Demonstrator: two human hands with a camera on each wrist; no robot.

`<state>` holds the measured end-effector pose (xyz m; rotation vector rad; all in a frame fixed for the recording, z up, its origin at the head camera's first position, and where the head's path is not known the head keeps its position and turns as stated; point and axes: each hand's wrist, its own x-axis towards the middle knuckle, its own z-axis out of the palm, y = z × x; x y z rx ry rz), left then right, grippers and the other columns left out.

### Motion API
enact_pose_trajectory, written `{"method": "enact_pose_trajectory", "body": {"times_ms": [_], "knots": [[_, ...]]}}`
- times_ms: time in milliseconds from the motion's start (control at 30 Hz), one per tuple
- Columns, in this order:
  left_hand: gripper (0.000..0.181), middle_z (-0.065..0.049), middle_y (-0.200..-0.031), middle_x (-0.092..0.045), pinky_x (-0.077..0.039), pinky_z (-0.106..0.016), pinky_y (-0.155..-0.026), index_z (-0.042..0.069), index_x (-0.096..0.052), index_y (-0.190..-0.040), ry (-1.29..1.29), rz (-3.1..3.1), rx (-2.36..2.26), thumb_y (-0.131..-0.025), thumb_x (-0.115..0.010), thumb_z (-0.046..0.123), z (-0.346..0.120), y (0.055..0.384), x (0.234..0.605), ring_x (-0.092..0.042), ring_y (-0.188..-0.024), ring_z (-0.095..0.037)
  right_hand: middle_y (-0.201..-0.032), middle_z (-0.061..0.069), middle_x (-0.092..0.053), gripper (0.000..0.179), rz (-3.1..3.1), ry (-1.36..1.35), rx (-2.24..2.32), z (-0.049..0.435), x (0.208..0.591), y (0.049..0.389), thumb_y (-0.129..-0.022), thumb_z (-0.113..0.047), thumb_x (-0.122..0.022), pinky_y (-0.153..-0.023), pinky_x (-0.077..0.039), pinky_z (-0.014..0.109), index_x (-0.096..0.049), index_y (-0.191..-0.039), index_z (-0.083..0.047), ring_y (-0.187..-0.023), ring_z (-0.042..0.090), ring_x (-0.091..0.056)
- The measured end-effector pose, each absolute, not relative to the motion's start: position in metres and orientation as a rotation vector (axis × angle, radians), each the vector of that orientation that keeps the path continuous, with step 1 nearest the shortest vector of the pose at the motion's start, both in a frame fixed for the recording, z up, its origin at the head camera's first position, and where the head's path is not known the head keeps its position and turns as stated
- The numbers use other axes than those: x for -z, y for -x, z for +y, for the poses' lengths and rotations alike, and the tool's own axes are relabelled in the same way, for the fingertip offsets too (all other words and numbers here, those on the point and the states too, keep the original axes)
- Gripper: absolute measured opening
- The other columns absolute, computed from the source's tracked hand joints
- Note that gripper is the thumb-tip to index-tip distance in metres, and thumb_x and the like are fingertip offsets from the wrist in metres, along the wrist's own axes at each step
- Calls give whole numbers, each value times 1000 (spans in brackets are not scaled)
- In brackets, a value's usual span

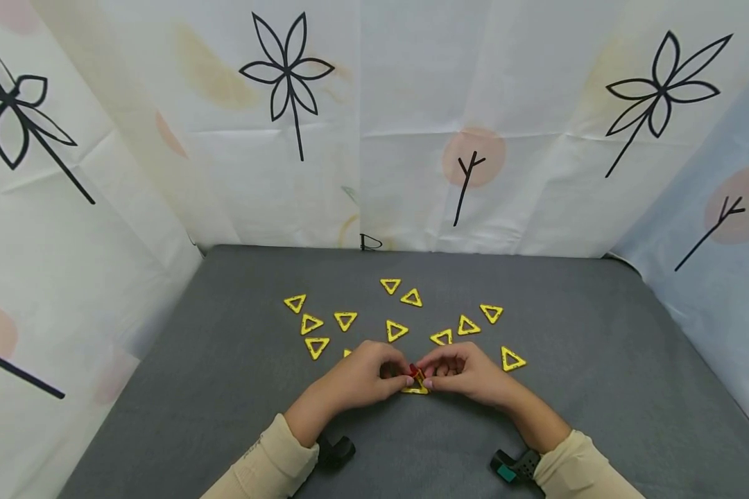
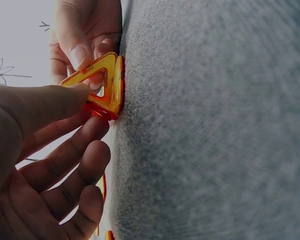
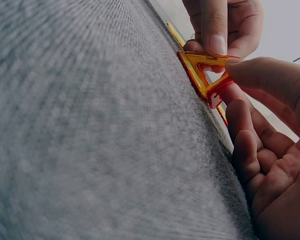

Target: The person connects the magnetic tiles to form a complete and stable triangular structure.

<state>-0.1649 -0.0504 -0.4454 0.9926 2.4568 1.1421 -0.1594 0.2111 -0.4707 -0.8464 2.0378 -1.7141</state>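
In the head view my left hand (image 1: 365, 378) and right hand (image 1: 468, 374) meet near the table's front middle over yellow triangular magnetic tiles (image 1: 415, 391). The left wrist view shows the left thumb and fingers pinching one side of an upright, tilted triangle tile (image 2: 111, 102), yellow with red edges and an open centre. Its lower edge stands right at a flat tile (image 2: 122, 82) near the cloth. From the opposite side, the right thumb and fingers pinch the standing tiles (image 3: 196, 75) in the right wrist view. The hands partly cover them.
Several loose yellow triangle tiles lie spread beyond the hands, among them one at the left (image 1: 316, 346) and one at the right (image 1: 512, 359). Grey cloth (image 1: 225, 388) covers the table. A patterned white curtain (image 1: 399, 173) hangs behind it.
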Motion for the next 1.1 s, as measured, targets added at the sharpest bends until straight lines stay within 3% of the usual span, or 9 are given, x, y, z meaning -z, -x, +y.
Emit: {"method": "enact_pose_trajectory", "body": {"times_ms": [733, 1100], "knots": [[6, 14, -82, -71, -53, -20, -67, 16, -80, -95, -994, 2435, -1153, -99, -77, 20, -51, 165, 445, -62, -69, 1, -95, 22, -74, 26, 2056, 841, 1692, 211, 471, 159, -96, -1, -76, -65, -56, 24, -74, -122, 4, -78, 4, -67], [5, 15, -85, -72, -54, -23, -70, 21, -80, -98, -944, 2455, -1173, -100, -76, 22, -60, 169, 439, -66, -75, -2, -95, 21, -74, 26, 2053, 839, 1693, 211, 470, 159, -96, -1, -76, -65, -56, 24, -74, -121, 5, -79, 5, -68]]}}
